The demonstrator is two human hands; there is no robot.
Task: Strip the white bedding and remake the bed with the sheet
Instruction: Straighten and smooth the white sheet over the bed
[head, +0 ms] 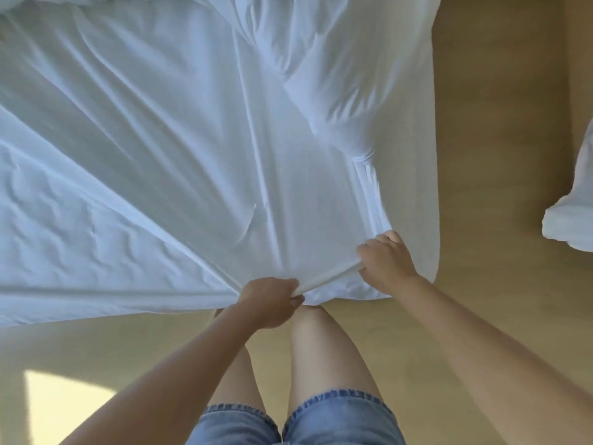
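Near centre, above the tan floor (497, 123): white sheet (144, 139), creased, spreading far and left from its near hem, which is pulled taut between two hands.
Left hand (269, 300): fingers (288, 282) curled tight round the hem, thumb beneath.
Right hand (385, 261): fingers (365, 248) clenched on the same hem, just right of the left hand and farther.
Right edge: separate heap of white bedding (571, 203), well apart from the sheet.
Near edge: denim shorts (337, 419).

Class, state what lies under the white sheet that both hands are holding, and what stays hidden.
The white sheet is gripped at its near edge by the left hand and right hand. Below that edge only floor shows. Everything the sheet covers is hidden.
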